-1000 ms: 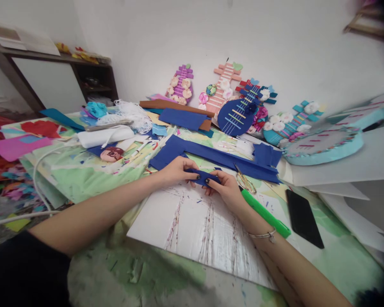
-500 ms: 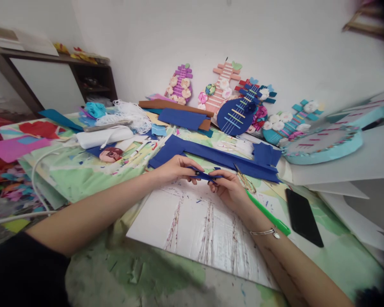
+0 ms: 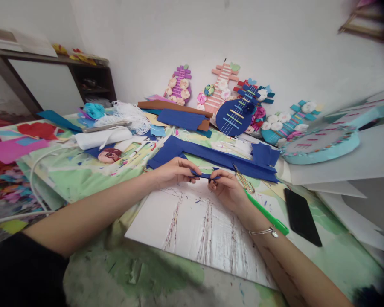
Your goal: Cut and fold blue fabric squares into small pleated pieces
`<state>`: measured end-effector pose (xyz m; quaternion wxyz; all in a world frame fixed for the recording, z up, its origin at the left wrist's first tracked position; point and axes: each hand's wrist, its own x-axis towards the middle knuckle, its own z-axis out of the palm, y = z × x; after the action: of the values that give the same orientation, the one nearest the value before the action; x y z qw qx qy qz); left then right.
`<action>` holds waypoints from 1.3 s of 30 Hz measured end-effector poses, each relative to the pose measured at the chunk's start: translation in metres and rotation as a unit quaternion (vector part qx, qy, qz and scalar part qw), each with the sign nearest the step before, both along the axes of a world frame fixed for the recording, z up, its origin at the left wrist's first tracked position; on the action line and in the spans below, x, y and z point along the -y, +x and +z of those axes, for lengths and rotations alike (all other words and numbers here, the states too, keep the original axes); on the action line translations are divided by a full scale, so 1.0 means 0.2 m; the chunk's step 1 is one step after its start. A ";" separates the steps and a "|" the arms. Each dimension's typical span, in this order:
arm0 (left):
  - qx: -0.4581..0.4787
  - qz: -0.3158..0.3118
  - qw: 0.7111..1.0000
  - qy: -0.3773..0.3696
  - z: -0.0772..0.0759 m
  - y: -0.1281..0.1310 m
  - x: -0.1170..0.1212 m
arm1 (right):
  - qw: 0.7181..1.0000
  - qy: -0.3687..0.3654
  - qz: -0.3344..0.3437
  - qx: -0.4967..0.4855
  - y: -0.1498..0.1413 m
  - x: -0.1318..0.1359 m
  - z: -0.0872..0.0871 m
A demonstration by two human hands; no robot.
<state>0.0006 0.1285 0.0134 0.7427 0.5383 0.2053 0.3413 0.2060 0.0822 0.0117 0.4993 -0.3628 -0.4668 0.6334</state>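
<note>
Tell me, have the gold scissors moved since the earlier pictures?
No. The gold scissors keep their place relative to the black phone; the whole view shifted slightly.

Matt blue strip (image 3: 205, 176) — paper, perhaps — glossy, streaked white board (image 3: 188, 226), shiny metal scissors (image 3: 242, 177).

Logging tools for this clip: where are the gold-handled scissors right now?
In the head view, the gold-handled scissors lie right of centre, beside the right hand, blades over the long blue strip.
</note>
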 end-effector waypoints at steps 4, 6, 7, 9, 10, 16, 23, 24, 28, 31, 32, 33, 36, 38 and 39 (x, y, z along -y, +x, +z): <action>0.002 0.004 1.000 -0.014 0.00 0.00 0.01 | 1.000 -0.001 0.006 -0.007 -0.01 0.00 0.00; 0.003 0.004 1.000 -0.019 0.00 0.00 0.01 | 1.000 0.000 0.014 -0.015 -0.01 0.00 0.00; 0.004 0.004 1.000 -0.022 0.00 0.00 0.01 | 1.000 0.000 0.017 -0.023 0.00 0.00 0.00; 0.006 0.007 1.000 -0.028 -0.01 0.01 0.00 | 0.999 -0.003 0.022 -0.038 0.00 -0.01 0.00; 0.007 0.007 0.999 -0.031 -0.01 0.01 0.00 | 0.999 -0.006 0.022 -0.044 0.00 -0.01 0.00; 0.012 -0.002 0.999 -0.045 -0.02 0.01 0.00 | 0.998 -0.025 0.028 -0.055 -0.01 0.00 0.02; 0.031 -0.014 0.998 -0.049 0.00 0.01 0.00 | 0.995 -0.039 0.025 -0.083 -0.01 0.00 0.03; 0.037 -0.016 0.998 -0.048 0.00 0.01 0.00 | 0.995 -0.044 0.027 -0.090 0.00 0.00 0.03; 0.046 0.037 0.997 -0.042 0.00 0.02 0.00 | 0.993 -0.052 0.035 -0.105 0.00 0.00 0.02; -0.017 0.113 0.993 0.012 -0.01 0.04 0.00 | 0.996 -0.040 0.022 -0.081 0.00 0.00 0.01; -0.041 0.132 0.990 0.035 -0.02 0.04 0.00 | 0.997 -0.036 0.018 -0.068 0.00 0.00 0.01; -0.058 0.149 0.986 0.052 -0.02 0.05 0.00 | 0.998 -0.033 0.014 -0.056 0.00 0.01 0.00; -0.062 0.186 0.979 0.058 -0.02 0.05 0.00 | 0.999 -0.024 0.000 -0.027 -0.01 0.01 0.00; -0.060 0.180 0.980 0.054 -0.02 0.05 -0.01 | 0.999 -0.007 -0.026 -0.025 0.00 0.01 0.00; -0.064 0.173 0.981 0.055 -0.03 0.05 -0.01 | 0.999 0.005 -0.044 -0.027 0.00 0.01 0.00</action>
<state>0.0097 0.1303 0.0084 0.6269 0.5553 0.3233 0.4405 0.2063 0.0809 0.0115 0.5409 -0.3630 -0.4402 0.6179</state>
